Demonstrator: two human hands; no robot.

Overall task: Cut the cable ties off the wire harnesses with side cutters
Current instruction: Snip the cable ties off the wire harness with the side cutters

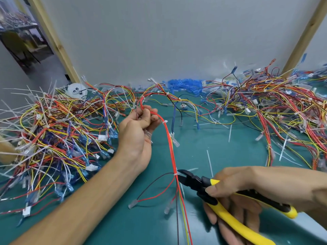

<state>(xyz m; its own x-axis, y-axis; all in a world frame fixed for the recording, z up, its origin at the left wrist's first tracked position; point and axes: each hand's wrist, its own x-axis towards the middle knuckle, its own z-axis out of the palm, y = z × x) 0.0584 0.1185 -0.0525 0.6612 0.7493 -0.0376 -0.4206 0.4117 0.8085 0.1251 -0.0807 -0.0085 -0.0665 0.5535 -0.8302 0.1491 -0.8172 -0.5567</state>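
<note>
head view: the left hand [139, 128] clenches its fingers round the wire harness [169, 144], a thin bundle of glossy red wires hanging over the smooth teal mat [230, 147]. two white plastic ties ring it: the upper cable tie [165, 122] just beside the fist, and the lower cable tie [175, 174] at the tips of the parted black jaws of the side cutters [190, 181]. the right hand [238, 195] grasps their two yellow handles. two tangled multicoloured piles flank the mat, the left heap [53, 129] and the right heap [283, 106].

Left hand [139, 124], right hand [235, 190] — both in closed grips
</note>
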